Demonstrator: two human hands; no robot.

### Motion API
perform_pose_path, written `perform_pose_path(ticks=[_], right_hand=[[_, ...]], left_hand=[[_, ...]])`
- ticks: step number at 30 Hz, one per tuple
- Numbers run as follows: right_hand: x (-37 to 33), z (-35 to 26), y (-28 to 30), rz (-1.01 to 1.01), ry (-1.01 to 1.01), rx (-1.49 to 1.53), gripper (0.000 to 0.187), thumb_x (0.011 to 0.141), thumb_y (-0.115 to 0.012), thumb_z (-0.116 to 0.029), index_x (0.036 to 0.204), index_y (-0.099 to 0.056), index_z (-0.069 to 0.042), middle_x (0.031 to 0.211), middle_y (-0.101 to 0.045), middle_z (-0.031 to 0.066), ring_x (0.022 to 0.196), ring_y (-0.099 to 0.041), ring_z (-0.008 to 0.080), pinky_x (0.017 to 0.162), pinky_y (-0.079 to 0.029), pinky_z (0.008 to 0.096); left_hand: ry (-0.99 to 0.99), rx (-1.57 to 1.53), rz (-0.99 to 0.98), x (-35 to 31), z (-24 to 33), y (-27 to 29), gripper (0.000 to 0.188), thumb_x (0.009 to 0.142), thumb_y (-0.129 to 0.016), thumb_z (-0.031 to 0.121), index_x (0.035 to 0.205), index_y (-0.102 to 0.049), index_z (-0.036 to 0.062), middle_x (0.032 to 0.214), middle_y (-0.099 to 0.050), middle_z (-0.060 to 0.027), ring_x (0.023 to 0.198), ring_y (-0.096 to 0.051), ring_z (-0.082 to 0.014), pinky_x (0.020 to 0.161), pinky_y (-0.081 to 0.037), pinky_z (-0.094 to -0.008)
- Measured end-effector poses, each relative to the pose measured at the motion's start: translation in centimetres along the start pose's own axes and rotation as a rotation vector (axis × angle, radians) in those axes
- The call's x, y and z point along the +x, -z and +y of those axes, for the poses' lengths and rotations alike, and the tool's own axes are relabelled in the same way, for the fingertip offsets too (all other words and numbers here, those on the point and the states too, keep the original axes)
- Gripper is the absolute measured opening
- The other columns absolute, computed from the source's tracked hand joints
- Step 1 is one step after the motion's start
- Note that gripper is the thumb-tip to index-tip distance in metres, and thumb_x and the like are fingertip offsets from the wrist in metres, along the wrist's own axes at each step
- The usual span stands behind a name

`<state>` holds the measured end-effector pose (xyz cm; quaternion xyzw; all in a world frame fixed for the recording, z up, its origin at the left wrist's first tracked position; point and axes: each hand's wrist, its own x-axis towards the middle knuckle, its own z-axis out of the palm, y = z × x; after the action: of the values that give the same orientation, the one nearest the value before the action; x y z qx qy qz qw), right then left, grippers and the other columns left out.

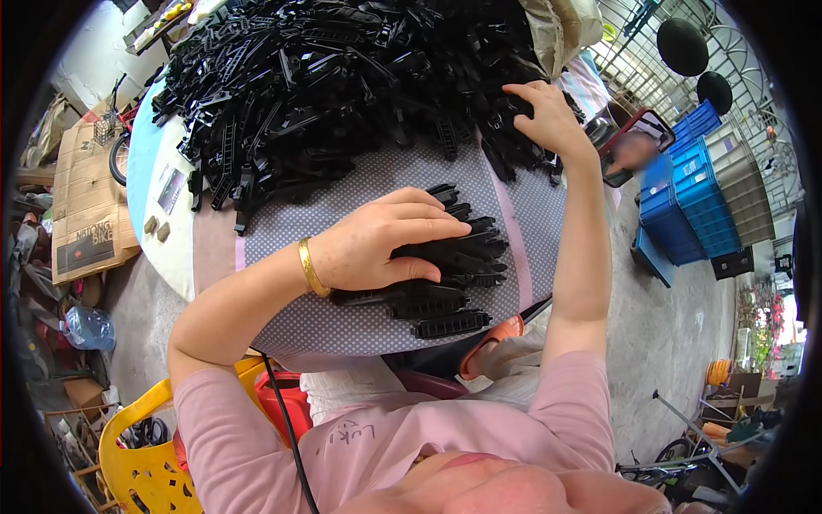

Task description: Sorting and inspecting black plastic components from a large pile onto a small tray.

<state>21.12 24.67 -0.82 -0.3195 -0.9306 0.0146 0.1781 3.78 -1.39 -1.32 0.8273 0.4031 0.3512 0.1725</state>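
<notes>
A large heap of long, narrow black plastic pieces with slotted, ladder-like sides (325,86) covers the far part of the round table. Nearer to me lies a smaller group of similar black pieces (449,324), set roughly side by side. Over this group rests my left hand (377,236), with a gold bracelet at the wrist; its fingers stretch across the pieces, and the thumb stands apart. At the heap's right edge is my right hand (548,120), thumb and forefinger spread, with no piece visible between them.
Grey dotted cloth with pink stripes (334,214) covers the table. A pale sack (561,34) sits at the far right of the heap. Blue crates (698,201) are stacked to the right, near another person's hand (634,152) and a phone. A yellow chair (137,454) stands lower left.
</notes>
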Motion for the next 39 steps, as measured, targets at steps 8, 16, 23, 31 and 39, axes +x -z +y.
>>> perform_pose_path(ticks=[8,16,23,31,39], right_hand=[[0.4,-1.0,-0.1,0.033,-0.030,-0.176,0.035,0.078,-0.066,-0.027,0.109,-0.059,-0.012,0.107,-0.058,0.0087,0.107,-0.052,0.0281,0.090,-0.044,0.0390],[0.2,-5.4,1.1,0.538,0.086,0.463,0.032,0.079,-0.070,-0.014,0.107,-0.058,-0.005,0.089,-0.064,0.0086,0.075,-0.059,0.0157,0.067,-0.047,0.0255],[-3.3,-15.0,-0.9,0.334,0.242,0.898,0.032,0.076,-0.071,-0.004,0.104,-0.056,0.000,0.084,-0.064,0.0037,0.074,-0.059,0.0078,0.066,-0.048,0.0215],[-1.9,-12.2,-1.0,0.300,0.033,0.971,0.025,0.085,-0.065,-0.014,0.099,-0.051,0.002,0.076,-0.060,0.0029,0.066,-0.057,0.0073,0.060,-0.047,0.0198],[-2.3,-11.7,-0.8,-0.221,0.205,0.726,0.024,0.088,-0.059,-0.023,0.096,-0.057,0.000,0.075,-0.057,0.0065,0.067,-0.051,0.0119,0.063,-0.043,0.0271]], left_hand=[[0.050,-0.093,0.071,0.0,-0.2,0.4,0.046,0.082,-0.064,0.031,0.119,-0.056,0.0040,0.112,-0.059,-0.0146,0.105,-0.055,-0.0283,0.090,-0.044,-0.0360],[0.412,-0.312,0.404,0.1,-1.9,0.1,0.041,0.085,-0.058,0.001,0.125,-0.048,0.0008,0.113,-0.059,-0.0106,0.102,-0.057,-0.0156,0.090,-0.046,-0.0282],[0.513,-0.320,0.533,0.4,-1.5,-0.1,0.048,0.078,-0.066,0.001,0.123,-0.049,0.0026,0.092,-0.065,-0.0089,0.082,-0.063,-0.0149,0.073,-0.053,-0.0273],[0.511,-0.059,0.394,-0.2,-1.5,2.8,0.034,0.078,-0.069,0.016,0.106,-0.060,-0.0002,0.082,-0.066,-0.0118,0.072,-0.064,-0.0173,0.065,-0.050,-0.0278],[0.644,0.039,-0.228,-0.3,-0.6,4.1,0.044,0.073,-0.071,0.025,0.107,-0.058,-0.0010,0.083,-0.063,-0.0167,0.074,-0.062,-0.0282,0.069,-0.049,-0.0326]])
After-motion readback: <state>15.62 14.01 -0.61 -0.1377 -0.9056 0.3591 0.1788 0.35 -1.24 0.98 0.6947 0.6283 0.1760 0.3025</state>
